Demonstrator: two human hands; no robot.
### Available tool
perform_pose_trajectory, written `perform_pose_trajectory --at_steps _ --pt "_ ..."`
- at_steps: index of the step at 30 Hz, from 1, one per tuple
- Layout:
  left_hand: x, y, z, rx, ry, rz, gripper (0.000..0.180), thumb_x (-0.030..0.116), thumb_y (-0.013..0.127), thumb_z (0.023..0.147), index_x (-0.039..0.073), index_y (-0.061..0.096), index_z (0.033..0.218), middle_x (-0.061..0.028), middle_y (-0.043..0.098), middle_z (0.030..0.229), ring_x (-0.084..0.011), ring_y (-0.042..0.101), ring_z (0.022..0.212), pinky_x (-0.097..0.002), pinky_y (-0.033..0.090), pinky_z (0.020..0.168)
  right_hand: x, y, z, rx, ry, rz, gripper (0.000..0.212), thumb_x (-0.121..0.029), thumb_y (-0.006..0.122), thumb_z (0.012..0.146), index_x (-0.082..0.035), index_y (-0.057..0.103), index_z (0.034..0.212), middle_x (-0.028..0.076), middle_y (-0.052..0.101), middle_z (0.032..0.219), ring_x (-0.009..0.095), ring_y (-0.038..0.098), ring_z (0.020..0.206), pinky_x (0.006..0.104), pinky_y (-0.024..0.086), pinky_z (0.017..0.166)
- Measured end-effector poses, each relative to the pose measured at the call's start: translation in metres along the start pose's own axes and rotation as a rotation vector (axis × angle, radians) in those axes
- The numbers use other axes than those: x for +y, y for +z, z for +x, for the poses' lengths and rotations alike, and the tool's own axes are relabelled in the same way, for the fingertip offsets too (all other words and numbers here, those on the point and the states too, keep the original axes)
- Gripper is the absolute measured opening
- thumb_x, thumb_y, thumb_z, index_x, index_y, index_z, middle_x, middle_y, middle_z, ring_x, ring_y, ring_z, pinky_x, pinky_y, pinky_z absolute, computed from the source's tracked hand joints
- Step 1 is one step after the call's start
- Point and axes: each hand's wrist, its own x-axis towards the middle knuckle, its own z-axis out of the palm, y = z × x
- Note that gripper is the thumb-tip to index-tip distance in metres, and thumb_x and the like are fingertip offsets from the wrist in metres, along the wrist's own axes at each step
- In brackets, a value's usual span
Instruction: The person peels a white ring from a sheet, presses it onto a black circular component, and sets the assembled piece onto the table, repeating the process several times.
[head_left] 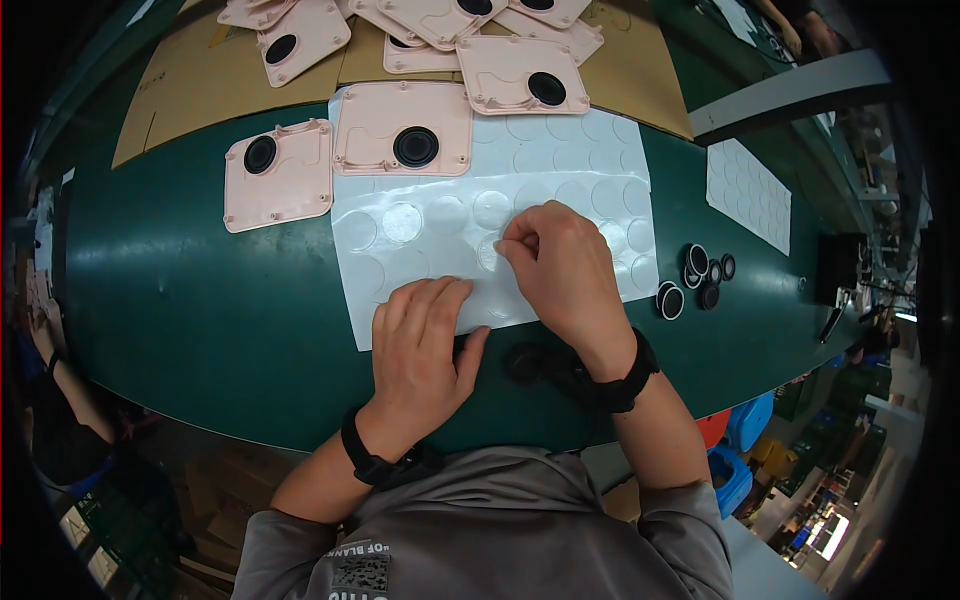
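- While the right hand (560, 265) holds thumb and forefinger together at a circle (488, 257), whether they clamp it cannot be told.
- The left hand (420, 340), farther from that circle, lies thumb apart over the near edge.
- Beneath both: the sheet (465, 240), long axis left-right.

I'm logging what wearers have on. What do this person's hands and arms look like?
The left hand and right hand are ungloved, with a black band on each wrist. The grey sleeves are short, leaving the forearms bare below them.
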Motion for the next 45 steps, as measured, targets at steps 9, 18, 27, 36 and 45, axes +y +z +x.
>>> perform_pose_trajectory --at_steps 9,18,27,36,45 --pt "-0.002 0.000 -0.002 0.007 -0.014 -0.041 0.062 0.008 0.086 0.081 0.004 0.059 0.137 -0.0160 0.067 0.130 -0.0382 0.062 0.119 -0.0475 0.047 0.099 -0.005 0.004 -0.017 0.151 -0.172 -0.070 0.013 -0.003 0.082 0.087 0.003 0.077 0.098 0.015 0.074 0.087 0.027 0.073 0.076 0.0368 0.058 0.070" --pt "-0.002 0.001 -0.004 0.003 -0.011 -0.034 0.061 0.010 0.087 0.082 0.004 0.060 0.136 -0.0163 0.067 0.130 -0.0390 0.062 0.119 -0.0476 0.047 0.098 0.001 -0.001 0.000 0.029 -0.044 0.055 0.009 -0.003 0.080 0.090 0.002 0.077 0.096 0.014 0.073 0.082 0.027 0.073 0.072 0.0366 0.059 0.069" --pt "-0.003 0.001 -0.001 0.019 0.007 -0.013 0.060 0.011 0.086 0.082 0.004 0.061 0.136 -0.0148 0.067 0.129 -0.0361 0.062 0.118 -0.0457 0.048 0.095 0.006 0.003 -0.004 0.099 -0.193 -0.035 0.008 -0.004 0.080 0.091 0.001 0.073 0.092 0.013 0.072 0.085 0.027 0.072 0.072 0.0362 0.059 0.068" --pt "0.000 0.000 -0.002 0.022 0.002 -0.007 0.060 0.010 0.086 0.082 0.004 0.060 0.135 -0.0160 0.068 0.128 -0.0386 0.062 0.117 -0.0471 0.048 0.099 0.011 0.002 -0.008 0.064 -0.229 -0.016 0.008 -0.003 0.078 0.093 0.000 0.072 0.097 0.012 0.069 0.089 0.027 0.071 0.074 0.0359 0.058 0.070" --pt "0.001 0.001 -0.002 0.012 0.006 0.004 0.061 0.009 0.087 0.081 0.003 0.060 0.135 -0.0166 0.068 0.127 -0.0394 0.062 0.116 -0.0482 0.049 0.099 0.015 -0.032 -0.032 -0.129 -0.191 0.377 0.005 0.001 0.071 0.097 0.001 0.067 0.099 0.007 0.066 0.096 0.016 0.063 0.085 0.0294 0.053 0.077"
